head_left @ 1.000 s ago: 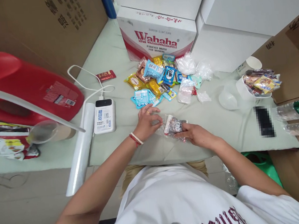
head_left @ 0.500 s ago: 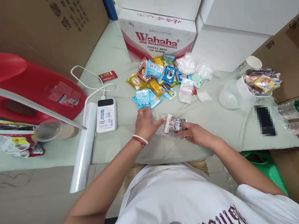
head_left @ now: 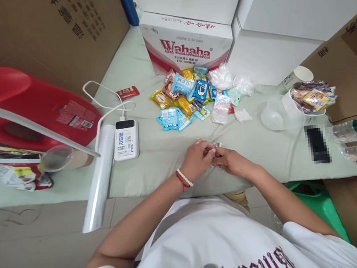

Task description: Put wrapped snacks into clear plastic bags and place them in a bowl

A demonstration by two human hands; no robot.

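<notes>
Close to the table's front edge, both my hands meet over a small snack packet (head_left: 218,165) in clear plastic. Most of it is covered by my fingers; only bits of shiny film show. My right hand (head_left: 232,161) grips the packet from the right side. My left hand (head_left: 198,158), with beads at its wrist, is curled with fingertips pressed to the packet from the left. Beyond my hands lies a heap of wrapped snacks (head_left: 183,87), with blue sachets (head_left: 169,119) at its near side and crumpled clear wrap (head_left: 223,109) to its right.
A white power bank (head_left: 126,145) with a cable and a plastic film roll (head_left: 100,182) lie left, by a red jug (head_left: 38,104). A Wahaha carton (head_left: 189,45) stands behind. To the right are a snack-filled tub (head_left: 294,103), a phone (head_left: 318,142) and bottles (head_left: 350,130).
My left hand has moved right and towards me, from beside the blue sachets onto the packet. The packet's printed face, visible before, is now mostly covered. My right hand has stayed nearly in place.
</notes>
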